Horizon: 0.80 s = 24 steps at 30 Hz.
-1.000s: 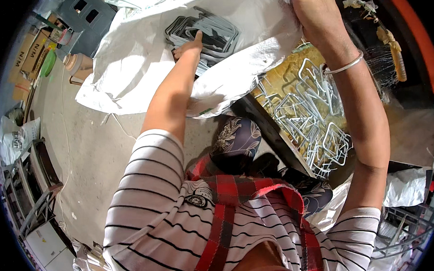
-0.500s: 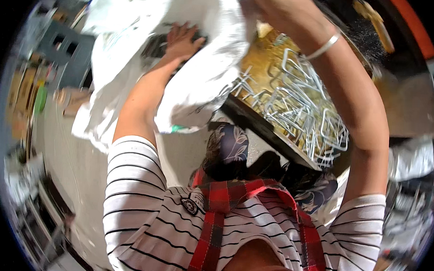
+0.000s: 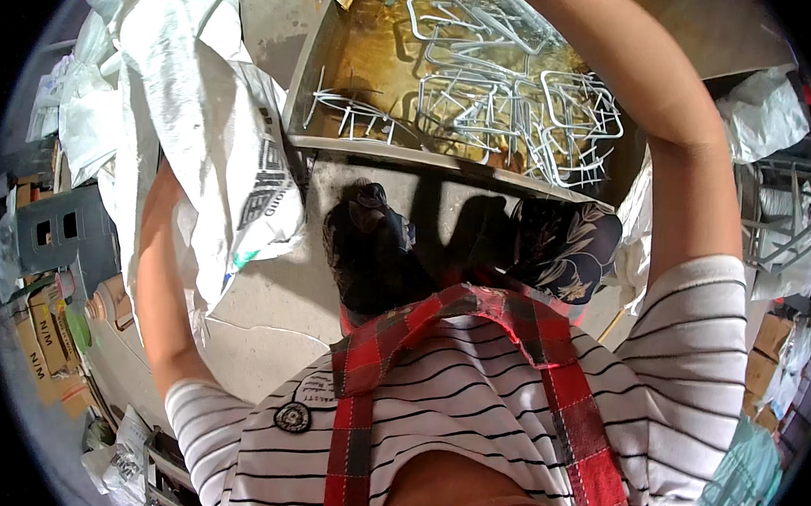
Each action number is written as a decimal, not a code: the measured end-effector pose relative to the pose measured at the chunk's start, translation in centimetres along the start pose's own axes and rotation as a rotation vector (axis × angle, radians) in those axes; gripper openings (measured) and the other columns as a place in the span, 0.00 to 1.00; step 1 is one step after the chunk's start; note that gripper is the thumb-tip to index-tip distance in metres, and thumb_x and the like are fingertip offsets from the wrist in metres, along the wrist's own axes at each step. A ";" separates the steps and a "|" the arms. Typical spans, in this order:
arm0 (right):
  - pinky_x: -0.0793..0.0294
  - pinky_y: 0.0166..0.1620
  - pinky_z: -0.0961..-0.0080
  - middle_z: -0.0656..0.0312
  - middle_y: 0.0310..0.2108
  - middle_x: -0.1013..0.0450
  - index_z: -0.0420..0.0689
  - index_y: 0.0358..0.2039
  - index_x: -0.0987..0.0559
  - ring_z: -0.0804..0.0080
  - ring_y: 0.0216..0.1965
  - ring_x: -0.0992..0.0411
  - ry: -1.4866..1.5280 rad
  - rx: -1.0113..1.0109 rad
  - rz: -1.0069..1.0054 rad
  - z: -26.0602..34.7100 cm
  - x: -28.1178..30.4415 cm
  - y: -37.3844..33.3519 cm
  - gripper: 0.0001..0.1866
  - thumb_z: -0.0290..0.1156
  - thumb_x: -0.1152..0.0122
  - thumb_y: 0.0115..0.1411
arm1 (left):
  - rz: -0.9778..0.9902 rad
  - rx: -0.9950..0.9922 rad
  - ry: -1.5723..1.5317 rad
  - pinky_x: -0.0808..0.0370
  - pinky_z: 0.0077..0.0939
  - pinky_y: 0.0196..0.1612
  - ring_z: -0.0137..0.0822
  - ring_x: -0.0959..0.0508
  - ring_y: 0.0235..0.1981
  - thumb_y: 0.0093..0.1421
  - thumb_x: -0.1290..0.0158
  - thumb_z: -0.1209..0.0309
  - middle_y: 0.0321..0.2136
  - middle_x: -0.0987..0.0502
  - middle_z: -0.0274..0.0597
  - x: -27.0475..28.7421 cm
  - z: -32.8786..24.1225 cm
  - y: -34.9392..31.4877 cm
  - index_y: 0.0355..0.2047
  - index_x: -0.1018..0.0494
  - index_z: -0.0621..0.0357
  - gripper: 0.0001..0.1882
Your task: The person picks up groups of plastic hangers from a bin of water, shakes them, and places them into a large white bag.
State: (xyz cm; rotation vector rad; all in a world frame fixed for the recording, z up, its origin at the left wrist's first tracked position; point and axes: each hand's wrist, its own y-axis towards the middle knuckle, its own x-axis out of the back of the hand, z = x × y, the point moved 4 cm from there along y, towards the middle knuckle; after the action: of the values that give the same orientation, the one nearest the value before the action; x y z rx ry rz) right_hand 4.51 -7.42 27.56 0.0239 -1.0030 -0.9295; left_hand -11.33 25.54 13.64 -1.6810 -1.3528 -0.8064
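A large white woven sack (image 3: 182, 80) with dark printing and a green mark hangs at the left. My left forearm (image 3: 161, 297) reaches up into its folds, which hide the hand and its fingers. Ahead of me is a shallow metal tray (image 3: 446, 162) with a yellowish-brown, shiny bottom. Many bent silver wire pieces (image 3: 484, 107) lie tangled in it, mostly toward the middle and right. Above the tray's right part stretches my right arm (image 3: 654, 60); its hand is past the upper edge of the view.
A dark grey crate (image 3: 67, 229) and cardboard boxes (image 3: 49, 341) stand at the left. White plastic bags (image 3: 764, 115) and a metal rack (image 3: 787, 220) are on the right. A thin white cord (image 3: 271, 327) lies on the concrete floor below the sack.
The sack and my left arm have shifted left and lower, and my left hand has gone out of sight in it. The view has turned, showing more of the tray.
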 end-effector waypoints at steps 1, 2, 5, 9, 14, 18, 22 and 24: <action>0.30 0.30 0.65 0.50 0.17 0.29 0.37 0.22 0.23 0.59 0.22 0.27 -0.277 -0.032 0.157 -2.8 0.2 -1.9 0.20 0.43 0.50 0.54 | -0.002 0.072 0.004 0.40 0.34 0.53 0.46 0.35 0.53 0.57 0.58 0.56 0.49 0.32 0.48 0.1 -0.2 -2.7 0.48 0.33 0.59 0.24; 0.30 0.31 0.63 0.46 0.20 0.29 0.38 0.24 0.23 0.54 0.24 0.28 -0.284 0.120 0.049 -7.2 -0.4 -4.4 0.17 0.41 0.48 0.52 | -0.019 0.159 0.065 0.36 0.33 0.47 0.48 0.31 0.46 0.57 0.58 0.58 0.42 0.28 0.48 0.4 -0.9 -4.5 0.45 0.31 0.62 0.22; 0.31 0.30 0.61 0.48 0.22 0.28 0.42 0.20 0.24 0.51 0.26 0.29 -0.476 -0.315 0.210 -16.7 -3.2 -13.2 0.11 0.36 0.46 0.48 | -0.150 0.413 0.232 0.31 0.29 0.34 0.39 0.24 0.31 0.58 0.55 0.63 0.27 0.23 0.47 1.7 -4.5 -12.4 0.37 0.29 0.67 0.17; 0.30 0.37 0.64 0.51 0.27 0.27 0.42 0.27 0.24 0.53 0.32 0.29 -0.525 -0.417 0.264 -21.7 -4.4 -20.7 0.11 0.36 0.47 0.51 | -0.696 0.410 -0.118 0.32 0.19 0.29 0.28 0.26 0.25 0.56 0.53 0.75 0.24 0.25 0.42 -0.6 -16.3 -16.1 0.28 0.27 0.68 0.08; 0.29 0.41 0.62 0.46 0.35 0.28 0.39 0.30 0.24 0.51 0.38 0.29 -0.528 -0.731 0.381 -27.2 -7.1 -27.0 0.12 0.34 0.48 0.49 | 0.019 -0.004 -1.072 0.29 0.25 0.39 0.33 0.26 0.32 0.59 0.54 0.72 0.32 0.27 0.45 -9.4 -25.4 -1.7 0.42 0.33 0.70 0.15; 0.29 0.38 0.60 0.45 0.31 0.28 0.41 0.30 0.24 0.48 0.35 0.30 -0.453 -0.695 0.441 -29.3 -7.9 -30.9 0.12 0.36 0.47 0.50 | 0.127 0.347 -1.021 0.31 0.25 0.38 0.32 0.28 0.35 0.61 0.56 0.63 0.36 0.28 0.45 -20.4 -20.5 16.3 0.47 0.36 0.66 0.20; 0.30 0.36 0.60 0.45 0.29 0.28 0.42 0.33 0.24 0.48 0.33 0.30 -0.417 -0.682 0.504 -27.0 -5.5 -33.2 0.13 0.37 0.46 0.52 | 0.167 0.709 -0.799 0.37 0.37 0.48 0.44 0.33 0.46 0.60 0.61 0.55 0.48 0.34 0.53 -28.3 -17.6 20.8 0.50 0.39 0.67 0.27; 0.30 0.36 0.61 0.45 0.29 0.28 0.41 0.35 0.24 0.48 0.33 0.29 -0.357 -0.665 0.462 -25.9 -4.4 -34.1 0.14 0.37 0.46 0.53 | 0.254 0.642 -0.721 0.34 0.38 0.45 0.42 0.31 0.44 0.62 0.65 0.50 0.50 0.35 0.54 -33.9 -14.2 22.8 0.55 0.44 0.65 0.31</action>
State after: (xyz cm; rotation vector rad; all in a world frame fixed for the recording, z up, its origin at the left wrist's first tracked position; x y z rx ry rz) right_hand 0.12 -35.76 -4.47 -0.9219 -0.9213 -0.8082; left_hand 3.59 -4.59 -13.59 -1.5964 -1.5792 0.4125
